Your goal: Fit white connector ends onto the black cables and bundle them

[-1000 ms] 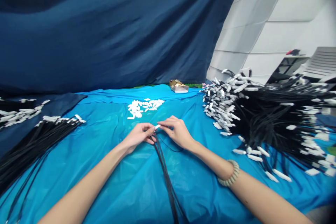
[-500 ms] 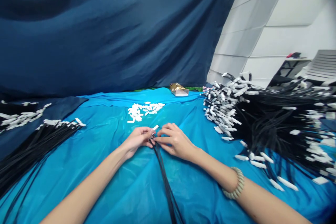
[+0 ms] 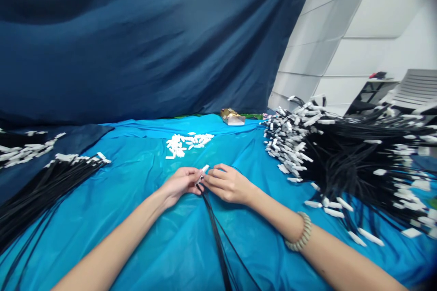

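Observation:
My left hand pinches a small white connector between thumb and fingers, its end sticking up past the fingertips. Several thin black cables run from it down toward me over the blue cloth. Close against it on the right, my right hand has its fingertips pressed together at the base of the connector, where one black cable separates from the others. The fingers partly hide that spot. A loose heap of white connectors lies just beyond my hands.
At the right is a large pile of black cables with white ends. A bundle of similar cables lies on the left. A small gold-and-white box sits at the back, before a dark blue curtain. Blue cloth covers the table.
My right hand has closed in on the connector, its fingers now pressed together there. One black cable has spread away to the right from the others. The connector has shifted slightly right.

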Tool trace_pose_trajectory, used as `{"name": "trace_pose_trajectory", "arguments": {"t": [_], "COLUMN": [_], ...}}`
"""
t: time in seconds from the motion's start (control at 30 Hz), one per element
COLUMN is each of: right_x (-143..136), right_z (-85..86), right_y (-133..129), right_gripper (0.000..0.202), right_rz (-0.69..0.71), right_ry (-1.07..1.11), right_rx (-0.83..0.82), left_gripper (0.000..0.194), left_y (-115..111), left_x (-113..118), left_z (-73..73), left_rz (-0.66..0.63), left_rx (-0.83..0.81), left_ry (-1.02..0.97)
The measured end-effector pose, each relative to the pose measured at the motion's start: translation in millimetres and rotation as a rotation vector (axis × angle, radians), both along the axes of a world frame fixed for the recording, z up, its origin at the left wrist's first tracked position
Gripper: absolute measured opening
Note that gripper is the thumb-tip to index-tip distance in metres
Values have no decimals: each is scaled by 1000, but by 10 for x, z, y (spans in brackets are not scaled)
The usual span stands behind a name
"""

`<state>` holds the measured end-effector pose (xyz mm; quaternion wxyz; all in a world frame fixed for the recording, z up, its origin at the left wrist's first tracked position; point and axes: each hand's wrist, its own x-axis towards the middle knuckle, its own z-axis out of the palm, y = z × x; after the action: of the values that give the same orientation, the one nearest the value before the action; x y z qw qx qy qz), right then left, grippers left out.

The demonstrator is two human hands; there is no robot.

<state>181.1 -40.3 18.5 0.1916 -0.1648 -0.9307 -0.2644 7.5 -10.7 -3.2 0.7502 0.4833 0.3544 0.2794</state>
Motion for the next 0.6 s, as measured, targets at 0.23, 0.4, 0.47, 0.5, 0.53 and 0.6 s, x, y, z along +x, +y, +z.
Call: {"name": "trace_pose_trajectory", "arguments": {"t": [0.23,0.4,0.47,0.5,0.53,0.6], "right_x": [-5,-20,-19,-15,-11,-8], "right_z": [-32,-6,-8,-13,-22,-40], "right_y": [26,11,12,15,18,20], "right_gripper": [17,16,16,15,15,13], "right_rz": [24,47,42,37,31,7], "right_ry": [34,57,69,73,75,111], "right_rx": [34,71,71,68,62,11], "left_gripper": [22,23,24,24,24,24], "left_y": [36,54,50,47,42,31], "left_x": [-2,5,7,6,5,2], "left_z": [-60,-73,-64,-58,-51,-37], "left_rz": [-3,-2,-5,-7,-10,-14], "left_rx": [-29,-24,-24,-23,-23,-24], "left_ry": [-46,-48,-49,-50,-53,-58]}}
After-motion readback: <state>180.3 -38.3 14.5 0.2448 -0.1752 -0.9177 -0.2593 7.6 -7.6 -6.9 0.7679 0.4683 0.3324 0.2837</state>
